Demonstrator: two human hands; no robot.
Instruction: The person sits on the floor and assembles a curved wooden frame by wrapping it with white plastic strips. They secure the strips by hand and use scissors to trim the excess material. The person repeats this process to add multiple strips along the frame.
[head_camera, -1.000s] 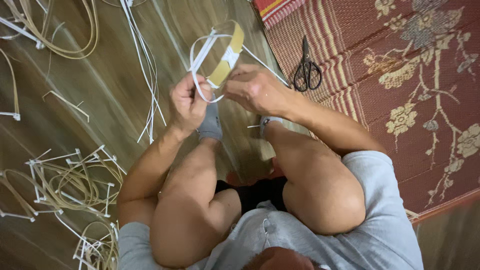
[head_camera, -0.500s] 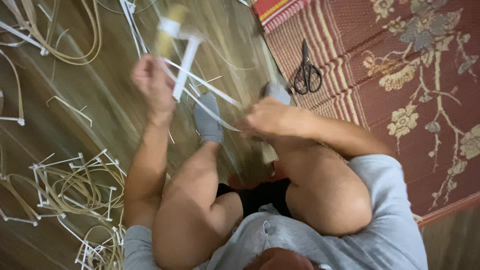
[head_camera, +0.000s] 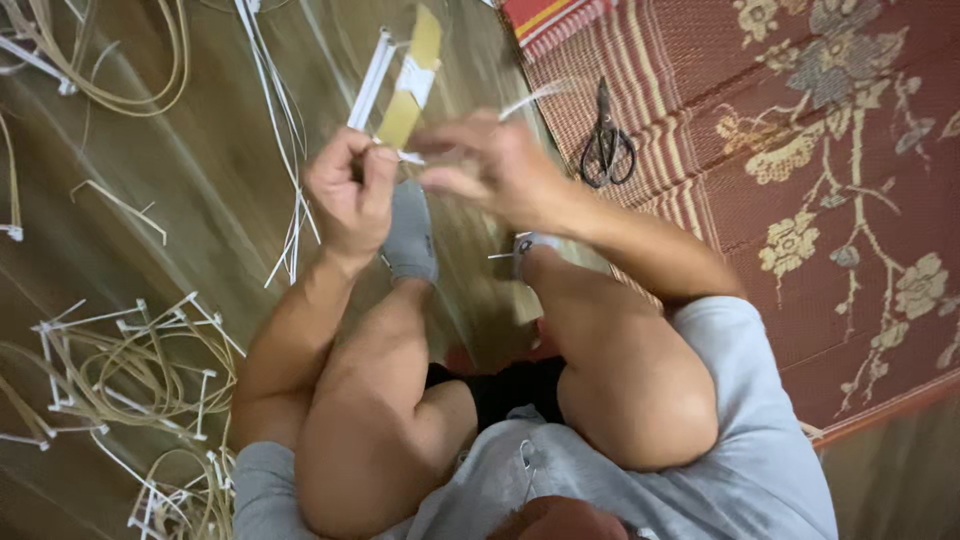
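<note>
The left hand (head_camera: 348, 190) is closed around a bundle of white strips (head_camera: 372, 82) with a tan strip (head_camera: 410, 85), held upright above the knees. The right hand (head_camera: 480, 165), blurred, pinches the bundle's lower end with curled fingers. Scissors (head_camera: 606, 146) lie on the red mat (head_camera: 800, 180) to the right. Loose strips and coils (head_camera: 130, 375) litter the wooden floor (head_camera: 190, 200) on the left.

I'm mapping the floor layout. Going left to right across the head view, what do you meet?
Pile of coiled cane strips → left hand gripping the white and tan strip bundle → right hand → black scissors → red floral mat.
</note>
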